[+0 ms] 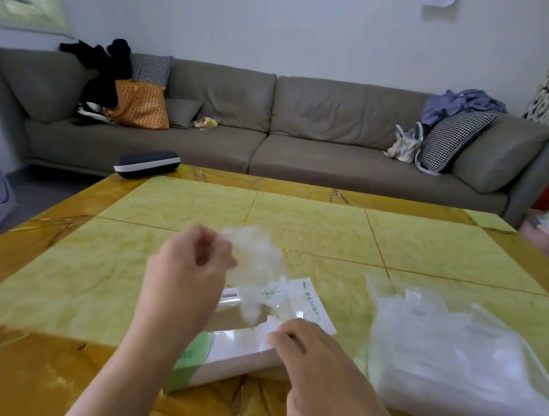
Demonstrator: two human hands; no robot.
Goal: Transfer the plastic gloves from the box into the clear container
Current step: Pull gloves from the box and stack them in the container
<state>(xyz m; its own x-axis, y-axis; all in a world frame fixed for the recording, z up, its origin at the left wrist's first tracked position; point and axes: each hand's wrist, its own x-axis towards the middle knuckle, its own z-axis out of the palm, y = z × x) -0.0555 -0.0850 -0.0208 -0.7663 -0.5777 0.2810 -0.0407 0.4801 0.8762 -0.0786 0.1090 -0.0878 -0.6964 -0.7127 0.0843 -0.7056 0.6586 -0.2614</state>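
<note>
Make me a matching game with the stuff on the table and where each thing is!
Things:
1. glove
2. box
3. clear container
4. dark case

Places:
A. far edge of the table
B. pinched up in the left hand
C. right side of the table
D. under the right hand

Pairs: 1-B, 2-D, 3-C, 4-A

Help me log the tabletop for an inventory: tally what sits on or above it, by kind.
Glove box: 1
Clear container of gloves: 1
Loose plastic gloves clump, pinched by left hand: 1
Dark zip case: 1
Total: 4
</note>
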